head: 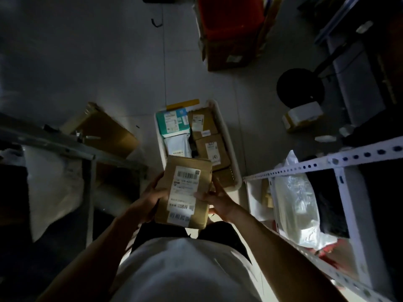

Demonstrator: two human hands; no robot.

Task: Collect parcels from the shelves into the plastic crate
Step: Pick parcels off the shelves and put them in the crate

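Note:
I hold a brown cardboard parcel (185,192) with a white shipping label in front of my waist, above the near end of the crate. My left hand (152,199) grips its left edge. My right hand (214,199) grips its right edge, thumb on the label. The white plastic crate (229,144) stands on the floor just beyond, holding several parcels: a teal-and-white packet (173,122), a grey mailer bag (177,143) and brown boxes (210,150).
A white perforated metal shelf (327,164) on my right holds plastic bags (296,205). A grey metal rack (65,147) stands on my left with a flattened carton (109,131) behind it. A red bin in a carton (231,29) and a black stool (299,88) stand farther off.

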